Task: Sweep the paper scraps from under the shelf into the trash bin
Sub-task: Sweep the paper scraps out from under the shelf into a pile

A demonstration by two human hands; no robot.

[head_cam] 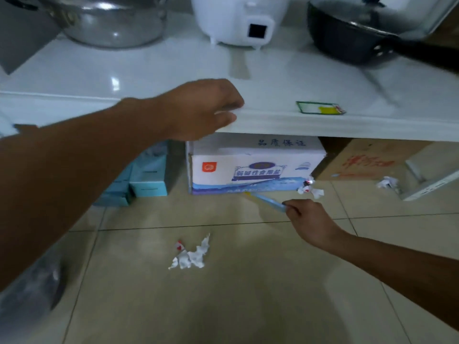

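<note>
My left hand point(206, 108) grips the front edge of the white shelf point(323, 125). My right hand point(308, 217) is shut on the blue handle of a small brush point(268, 201), whose tip reaches toward the foot of a white and blue carton point(255, 165) under the shelf. A pile of torn white paper scraps point(191, 255) lies on the tiled floor in front. More scraps point(310, 188) lie by the carton's right corner. Another crumpled scrap point(387, 182) sits further right. At the lower left a dark bag-lined bin point(29, 286) shows, blurred.
On the shelf stand a steel pot point(106, 21), a white rice cooker point(238, 21), a dark pan point(355, 33) and a small packet point(320, 108). Below are teal boxes point(146, 177), a brown carton point(367, 160) and a white board point(432, 177).
</note>
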